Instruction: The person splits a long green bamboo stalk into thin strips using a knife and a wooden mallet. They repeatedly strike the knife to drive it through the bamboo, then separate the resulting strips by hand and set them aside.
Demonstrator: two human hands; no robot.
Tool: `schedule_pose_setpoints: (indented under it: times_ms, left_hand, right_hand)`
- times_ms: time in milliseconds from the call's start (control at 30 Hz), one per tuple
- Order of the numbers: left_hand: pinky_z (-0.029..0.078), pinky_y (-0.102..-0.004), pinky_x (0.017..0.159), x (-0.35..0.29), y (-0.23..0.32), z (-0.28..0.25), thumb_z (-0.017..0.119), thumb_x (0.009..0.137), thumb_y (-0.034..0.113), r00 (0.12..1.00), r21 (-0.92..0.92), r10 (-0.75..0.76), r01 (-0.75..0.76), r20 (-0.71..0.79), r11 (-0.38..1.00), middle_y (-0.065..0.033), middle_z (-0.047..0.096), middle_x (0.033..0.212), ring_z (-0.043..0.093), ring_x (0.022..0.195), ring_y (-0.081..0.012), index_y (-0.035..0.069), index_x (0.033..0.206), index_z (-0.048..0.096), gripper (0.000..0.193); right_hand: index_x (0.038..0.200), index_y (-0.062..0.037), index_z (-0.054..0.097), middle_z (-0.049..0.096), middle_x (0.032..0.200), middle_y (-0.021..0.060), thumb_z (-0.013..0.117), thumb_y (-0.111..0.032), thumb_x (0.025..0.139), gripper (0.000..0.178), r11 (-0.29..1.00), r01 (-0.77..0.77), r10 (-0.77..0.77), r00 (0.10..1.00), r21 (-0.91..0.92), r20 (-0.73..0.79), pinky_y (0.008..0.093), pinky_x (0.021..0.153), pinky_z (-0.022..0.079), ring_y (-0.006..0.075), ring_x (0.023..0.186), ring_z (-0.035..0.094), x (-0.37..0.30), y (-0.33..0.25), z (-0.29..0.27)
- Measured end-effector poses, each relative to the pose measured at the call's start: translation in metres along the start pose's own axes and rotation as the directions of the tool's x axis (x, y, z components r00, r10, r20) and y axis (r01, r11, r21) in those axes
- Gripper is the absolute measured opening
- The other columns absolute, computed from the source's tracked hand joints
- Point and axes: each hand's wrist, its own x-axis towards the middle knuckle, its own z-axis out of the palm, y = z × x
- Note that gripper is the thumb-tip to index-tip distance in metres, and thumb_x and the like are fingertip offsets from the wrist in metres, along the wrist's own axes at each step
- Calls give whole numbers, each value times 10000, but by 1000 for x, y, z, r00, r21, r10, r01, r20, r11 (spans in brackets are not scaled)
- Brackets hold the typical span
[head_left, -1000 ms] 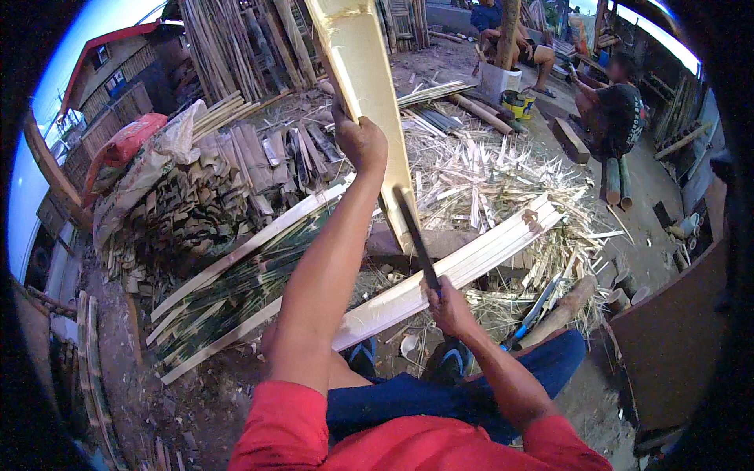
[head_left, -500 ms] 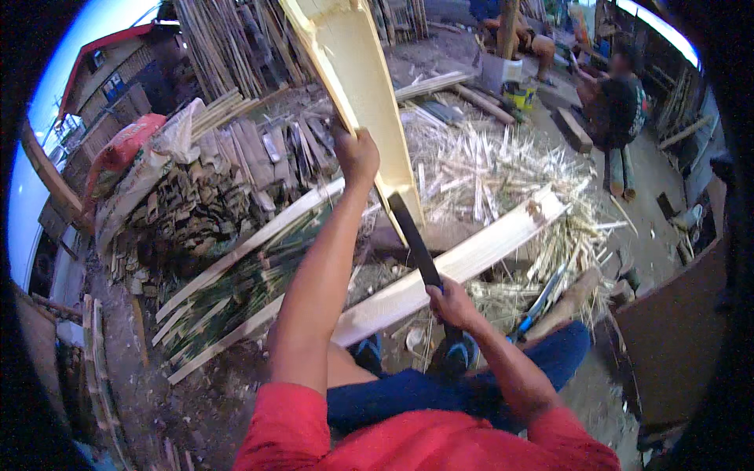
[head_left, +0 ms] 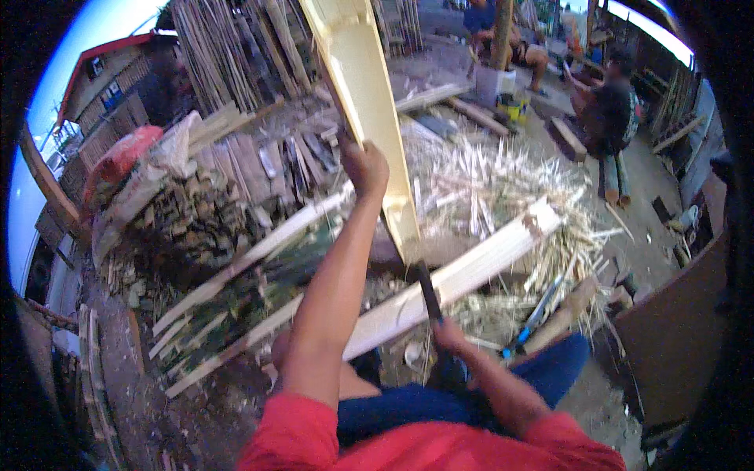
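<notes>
My left hand (head_left: 364, 167) grips the left edge of a long, pale split bamboo piece (head_left: 367, 102) that stands tilted upright in front of me, its lower end near a dark block. My right hand (head_left: 448, 336) is closed on the handle of a dark long-bladed knife (head_left: 428, 289), whose blade points up to the lower end of the bamboo piece. A long pale bamboo slat (head_left: 463, 275) lies across the ground just behind the knife.
Heaps of pale bamboo shavings (head_left: 479, 180) and split slats (head_left: 243, 275) cover the ground ahead. A stack of dark wood pieces (head_left: 181, 220) sits at left. Bundles of bamboo poles (head_left: 236, 47) stand behind. Another person (head_left: 609, 118) sits at the far right.
The bamboo piece and my left hand stay about where they were. My right hand with the knife has dropped slightly lower and nearer to me.
</notes>
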Motion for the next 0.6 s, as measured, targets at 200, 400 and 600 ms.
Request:
schedule_pose_setpoints:
  times_ms: [200,400,600]
  left_hand:
    - [500,-415,767,19,-6,-36,658,966,337,946,-146,-236,271,222,951,-176,737,921,667,821,-263,-30,1059,701,382]
    - [494,-414,819,27,-3,-45,658,969,301,935,-94,-214,249,284,964,-189,734,1036,682,913,-306,-28,1128,683,366]
    - [497,-427,825,26,-9,-31,649,967,251,911,11,-268,279,313,960,-214,730,1027,688,935,-355,-24,1158,668,335]
  right_hand:
    - [1007,-15,564,672,821,263,680,-232,886,274,992,55,-84,961,-112,-265,543,688,504,474,779,653,-5,-26,-55]
    - [1004,-16,537,652,751,254,663,-231,913,265,872,416,-485,807,-259,-338,536,640,509,479,731,646,14,-119,-153]
    - [1051,-19,528,664,783,270,622,-219,915,260,925,27,-117,970,-378,-215,565,691,512,481,774,658,24,-100,-149]
